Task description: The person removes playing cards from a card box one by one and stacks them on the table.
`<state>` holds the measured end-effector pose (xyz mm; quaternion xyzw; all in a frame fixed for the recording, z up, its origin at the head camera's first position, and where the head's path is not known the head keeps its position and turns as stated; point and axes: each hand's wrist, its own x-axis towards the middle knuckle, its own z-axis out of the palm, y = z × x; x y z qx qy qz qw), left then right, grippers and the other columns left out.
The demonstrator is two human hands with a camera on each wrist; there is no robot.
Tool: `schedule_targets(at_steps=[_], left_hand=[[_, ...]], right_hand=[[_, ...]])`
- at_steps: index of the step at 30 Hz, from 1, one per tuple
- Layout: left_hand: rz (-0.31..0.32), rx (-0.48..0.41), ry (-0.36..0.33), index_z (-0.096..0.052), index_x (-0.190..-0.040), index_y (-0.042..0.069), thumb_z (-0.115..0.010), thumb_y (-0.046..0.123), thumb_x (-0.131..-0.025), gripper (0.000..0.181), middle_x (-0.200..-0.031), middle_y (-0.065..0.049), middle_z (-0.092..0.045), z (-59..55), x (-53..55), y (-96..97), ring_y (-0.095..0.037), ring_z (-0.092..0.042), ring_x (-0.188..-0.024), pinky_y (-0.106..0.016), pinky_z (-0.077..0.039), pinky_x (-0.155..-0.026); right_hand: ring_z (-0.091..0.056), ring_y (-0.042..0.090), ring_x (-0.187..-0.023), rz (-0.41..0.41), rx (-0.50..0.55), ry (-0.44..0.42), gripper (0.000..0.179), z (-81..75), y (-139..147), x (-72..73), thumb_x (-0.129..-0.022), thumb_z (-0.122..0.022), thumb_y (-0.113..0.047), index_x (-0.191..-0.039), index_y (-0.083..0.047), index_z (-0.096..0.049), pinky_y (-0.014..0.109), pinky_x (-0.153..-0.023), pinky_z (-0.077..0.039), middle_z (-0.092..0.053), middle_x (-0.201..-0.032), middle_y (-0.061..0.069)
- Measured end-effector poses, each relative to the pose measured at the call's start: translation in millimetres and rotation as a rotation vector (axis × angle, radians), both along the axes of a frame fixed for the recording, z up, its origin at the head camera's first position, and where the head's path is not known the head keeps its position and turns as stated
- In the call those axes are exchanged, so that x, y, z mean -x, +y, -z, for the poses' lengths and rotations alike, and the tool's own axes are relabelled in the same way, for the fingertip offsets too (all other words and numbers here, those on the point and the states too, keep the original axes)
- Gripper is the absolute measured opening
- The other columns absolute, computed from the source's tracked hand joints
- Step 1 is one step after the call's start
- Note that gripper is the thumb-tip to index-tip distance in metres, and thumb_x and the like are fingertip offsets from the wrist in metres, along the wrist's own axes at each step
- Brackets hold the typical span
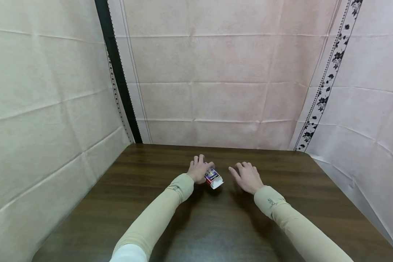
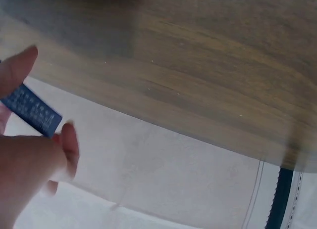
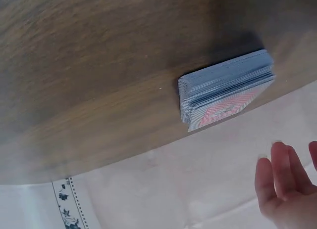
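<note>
My left hand (image 1: 199,170) grips a small playing-card box (image 1: 212,175) between thumb and fingers, over the far half of the table. The box is blue and red, tilted, with its white end flap towards me. In the left wrist view, a dark blue side with small print shows between the thumb and fingers. My right hand (image 1: 249,178) hovers palm down to the right of the box, fingers spread and relaxed, holding nothing. In the right wrist view, a deck of cards (image 3: 228,90) with a red patterned back rests on the table near its fingers; the head view hides this deck.
A dark brown wooden table (image 1: 144,225) spreads beneath both arms. Behind it hangs a pale creased cloth (image 1: 222,102), with more cloth at the left and right sides. One seam has a dark green band (image 1: 121,76), another a floral border (image 1: 325,85).
</note>
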<state>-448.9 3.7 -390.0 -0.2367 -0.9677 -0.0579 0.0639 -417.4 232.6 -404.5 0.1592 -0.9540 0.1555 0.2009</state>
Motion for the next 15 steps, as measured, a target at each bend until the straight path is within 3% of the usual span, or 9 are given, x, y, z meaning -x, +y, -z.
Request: schedule_targets(at_steps=[9, 15], left_hand=[[0.101, 0.171, 0.191, -0.05, -0.129, 0.037, -0.077, 0.012, -0.078, 0.064, -0.127, -0.012, -0.041, 23.9, 7.4, 27.3, -0.029, -0.038, -0.112, -0.041, -0.039, -0.093], [0.186, 0.399, 0.26, -0.042, -0.137, 0.042, -0.061, 0.016, -0.094, 0.054, -0.134, -0.01, -0.044, 36.1, 10.6, 39.4, -0.026, -0.042, -0.12, -0.039, -0.042, -0.099]], right_hand=[[-0.054, 0.038, -0.111, 0.076, 0.025, 0.017, 0.045, -0.3, 14.8, 1.9, -0.101, -0.042, -0.043, -0.115, -0.005, -0.063, 0.056, -0.091, -0.04, -0.062, -0.116, 0.02], [-0.057, 0.041, -0.107, 0.133, 0.006, 0.044, 0.044, 0.6, 24.3, 1.5, -0.099, -0.048, -0.042, -0.111, -0.003, -0.064, 0.056, -0.087, -0.042, -0.063, -0.111, 0.022]])
